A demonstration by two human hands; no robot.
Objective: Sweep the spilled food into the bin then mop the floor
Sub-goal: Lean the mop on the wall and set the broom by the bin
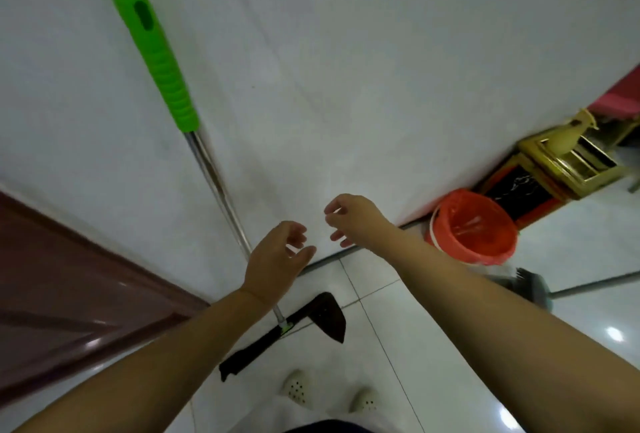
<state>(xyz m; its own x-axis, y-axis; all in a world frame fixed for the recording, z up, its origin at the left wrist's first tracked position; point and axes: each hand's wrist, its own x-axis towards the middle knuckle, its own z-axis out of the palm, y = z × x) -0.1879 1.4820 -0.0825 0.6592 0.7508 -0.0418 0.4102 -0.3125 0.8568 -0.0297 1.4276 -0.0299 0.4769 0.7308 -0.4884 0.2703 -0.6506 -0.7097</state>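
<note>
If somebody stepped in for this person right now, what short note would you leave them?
Left hand and right hand: both open, holding nothing, reaching toward the wall.
Mop leans against the white wall, green grip up, black head on the tiled floor by the feet.
Orange bin stands to the right, at the wall.
No spilled food in view, so sweeping looks done.
Left: take the mop, mop the floor.

Light dim & flat w/ a cool grey-green cast. Wall [346,51] evenly lit, no hard shadows. Glare spots on floor [613,334] at lower right, soft sheen on door [69,294] at left. Whole pic soft; mop [156,58] grip & bin [474,228] edges smeared. Wide-angle bend stretches both forearms at the bottom corners.
</note>
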